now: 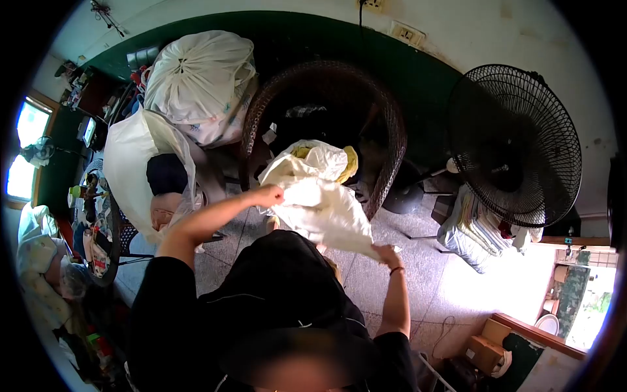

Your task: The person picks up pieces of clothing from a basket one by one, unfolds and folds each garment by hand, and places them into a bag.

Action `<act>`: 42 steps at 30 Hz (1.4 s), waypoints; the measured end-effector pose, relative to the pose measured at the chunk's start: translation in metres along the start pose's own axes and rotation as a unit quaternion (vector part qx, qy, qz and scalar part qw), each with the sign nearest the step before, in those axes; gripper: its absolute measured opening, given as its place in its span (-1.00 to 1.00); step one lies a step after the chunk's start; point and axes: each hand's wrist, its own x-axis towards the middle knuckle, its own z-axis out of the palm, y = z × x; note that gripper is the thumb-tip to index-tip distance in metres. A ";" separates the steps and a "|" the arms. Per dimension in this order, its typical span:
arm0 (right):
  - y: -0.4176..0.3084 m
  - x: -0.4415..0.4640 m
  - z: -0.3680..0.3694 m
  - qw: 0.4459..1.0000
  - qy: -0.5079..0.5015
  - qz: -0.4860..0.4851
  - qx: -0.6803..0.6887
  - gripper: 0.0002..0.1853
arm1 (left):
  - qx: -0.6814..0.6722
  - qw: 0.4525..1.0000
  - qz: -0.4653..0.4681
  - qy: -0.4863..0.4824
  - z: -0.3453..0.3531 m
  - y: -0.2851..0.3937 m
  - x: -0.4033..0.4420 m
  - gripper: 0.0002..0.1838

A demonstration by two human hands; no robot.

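A white cloth [326,210] is stretched between my two hands in front of my body, partly blurred by motion. My left hand [268,195] is closed on its left side. Lower down on the right, my right hand [388,255], with a dark band at the wrist, grips the opposite corner. Behind the cloth, more bunched white fabric and a yellow cloth [351,164] lie at the front of a dark woven round chair [390,117]. Whether the bunched fabric belongs to the held cloth, I cannot tell.
A large tied white sack [199,78] stands behind an open white bag [134,173] holding dark and pinkish fabric. On the right stands a black fan [516,147] above folded cloths [480,228]. A cardboard box [486,353] sits at lower right on the tiled floor [418,287].
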 end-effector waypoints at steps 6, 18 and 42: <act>0.011 -0.010 0.058 0.999 0.003 0.045 -0.010 -0.51 | 0.015 0.996 0.016 0.088 0.091 -0.049 0.016 -0.86; -0.144 0.091 0.036 0.958 0.263 -0.114 0.030 -0.64 | 0.045 0.957 -0.079 0.275 0.107 -0.119 0.038 -0.60; -0.094 -0.012 -0.027 0.862 0.220 -0.033 0.456 -0.75 | -0.650 0.700 -0.226 0.189 -0.037 -0.050 0.038 -0.65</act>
